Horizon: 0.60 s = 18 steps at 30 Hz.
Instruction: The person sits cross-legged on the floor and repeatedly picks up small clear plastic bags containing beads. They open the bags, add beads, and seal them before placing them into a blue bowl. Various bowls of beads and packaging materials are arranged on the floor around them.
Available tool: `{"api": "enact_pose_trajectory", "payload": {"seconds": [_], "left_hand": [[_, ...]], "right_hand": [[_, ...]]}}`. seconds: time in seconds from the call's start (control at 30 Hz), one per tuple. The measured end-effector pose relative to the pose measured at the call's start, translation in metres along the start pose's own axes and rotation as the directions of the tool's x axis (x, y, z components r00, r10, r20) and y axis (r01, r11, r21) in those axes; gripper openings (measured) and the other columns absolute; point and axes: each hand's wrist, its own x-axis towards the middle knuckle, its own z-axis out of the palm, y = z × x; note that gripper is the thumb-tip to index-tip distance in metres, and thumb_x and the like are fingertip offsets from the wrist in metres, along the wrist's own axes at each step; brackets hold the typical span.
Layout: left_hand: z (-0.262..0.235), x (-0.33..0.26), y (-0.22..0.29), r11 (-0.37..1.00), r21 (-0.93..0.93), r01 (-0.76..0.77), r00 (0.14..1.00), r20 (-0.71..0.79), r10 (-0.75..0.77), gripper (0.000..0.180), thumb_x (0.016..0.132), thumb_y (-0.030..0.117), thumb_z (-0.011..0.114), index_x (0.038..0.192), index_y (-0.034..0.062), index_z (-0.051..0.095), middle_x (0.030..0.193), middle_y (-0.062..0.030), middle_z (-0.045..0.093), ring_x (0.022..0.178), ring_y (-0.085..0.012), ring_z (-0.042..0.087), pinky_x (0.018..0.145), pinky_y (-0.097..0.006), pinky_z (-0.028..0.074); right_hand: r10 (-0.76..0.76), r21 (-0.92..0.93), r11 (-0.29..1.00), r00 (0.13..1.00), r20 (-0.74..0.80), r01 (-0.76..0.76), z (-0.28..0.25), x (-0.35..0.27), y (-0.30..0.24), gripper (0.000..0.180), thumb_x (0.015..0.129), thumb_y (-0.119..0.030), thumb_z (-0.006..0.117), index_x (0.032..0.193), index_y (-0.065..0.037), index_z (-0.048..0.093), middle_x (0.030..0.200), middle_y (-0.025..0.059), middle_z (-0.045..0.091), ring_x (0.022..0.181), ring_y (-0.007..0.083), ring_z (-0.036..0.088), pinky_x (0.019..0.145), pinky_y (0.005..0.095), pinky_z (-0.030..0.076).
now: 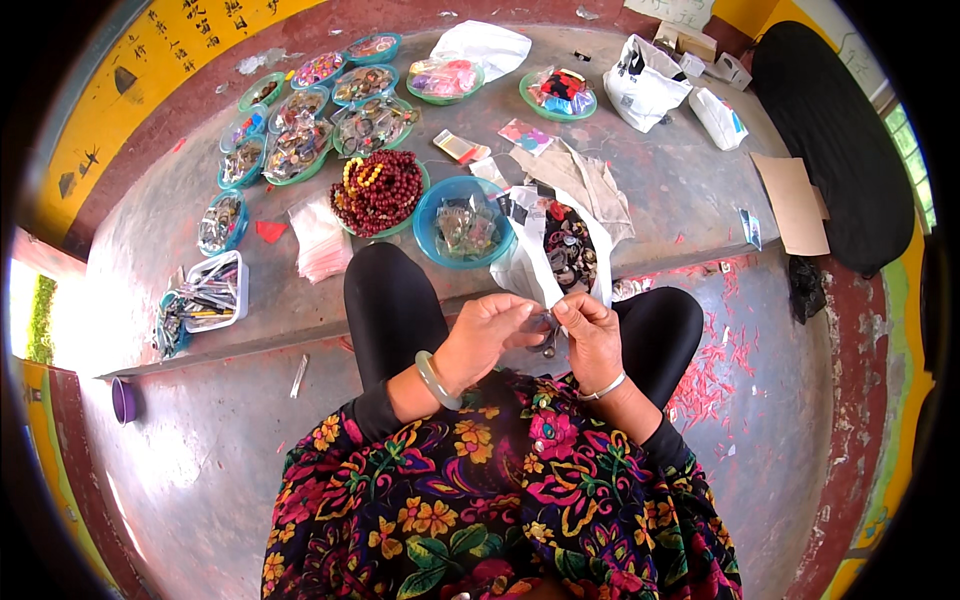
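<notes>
Two hands meeting above the lap, seen from the head camera: left hand (487,335) and right hand (590,335) brought together fingertip to fingertip around a small dark metal piece (548,340), too small to name with certainty. Left grip pressed together on the piece's upper left side, thumb against forefinger; right grip pinching the same piece from the right, fingers curled over it. Piece lying exactly between the two grips, touching both, neither hand clearly nearer; lower end hanging down toward the lap, so long axis running roughly up and down in the picture, pointing away from the body at the top and toward the floral blouse (500,500) at the bottom. Pale green bangle (436,380) on the left wrist, thin silver bangle (603,387) on the right. Just beyond the hands, on the raised concrete step, an open white bag of dark trinkets (565,250), mouth turned toward the hands. Beside it to the left, a blue bowl (432,238) holding clear packets, then a green dish heaped with dark red beads (377,192). Farther off on the step, several more small dishes (300,140) of mixed pieces, well apart from the hands. White tray of tools (212,292) at far left. Red scraps (715,365) scattered on the floor to the right of the knee.
</notes>
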Motion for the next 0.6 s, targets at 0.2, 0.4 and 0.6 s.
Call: {"api": "enact_pose_trajectory", "payload": {"seconds": [0.2, 0.4, 0.6], "left_hand": [[0.013, -0.002, 0.012, 0.998, 0.059, -0.002, 0.999, -0.039, 0.005, 0.02, 0.088, 0.014, 0.057, 0.102, -0.0004, 0.06, 0.093, -0.003, 0.06, 0.081, -0.0095, 0.058, 0.068, -0.025, 0.053], [0.005, 0.003, 0.007, 0.959, 0.284, 0.01, 0.999, -0.041, 0.002, 0.018, 0.084, 0.016, 0.064, 0.094, 0.0007, 0.063, 0.084, -0.0018, 0.062, 0.068, -0.0055, 0.056, 0.05, -0.019, 0.047], [-0.001, 0.005, 0.005, 0.949, 0.311, 0.056, 0.996, -0.087, -0.03, 0.017, 0.083, 0.016, 0.065, 0.087, -0.0006, 0.065, 0.076, -0.0013, 0.063, 0.055, -0.004, 0.051, 0.044, -0.017, 0.04]], "right_hand": [[-0.023, -0.114, 0.993, 0.997, -0.07, 0.015, 0.0, 0.0, 0.002, 0.015, 0.083, -0.011, 0.064, 0.072, -0.002, 0.06, 0.065, -0.0061, 0.049, 0.062, 0.0025, 0.039, 0.056, 0.0181, 0.032], [-0.043, -0.224, 0.974, 0.999, -0.026, 0.036, 0.001, -0.001, 0.001, 0.016, 0.082, -0.011, 0.066, 0.071, -0.002, 0.061, 0.064, -0.0072, 0.048, 0.06, 0.0014, 0.038, 0.053, 0.0177, 0.03], [-0.008, -0.147, 0.989, 0.999, -0.032, 0.004, 0.002, -0.002, 0.002, 0.017, 0.084, -0.012, 0.064, 0.07, -0.003, 0.06, 0.064, -0.007, 0.049, 0.06, 0.0013, 0.038, 0.053, 0.0174, 0.031]]}}
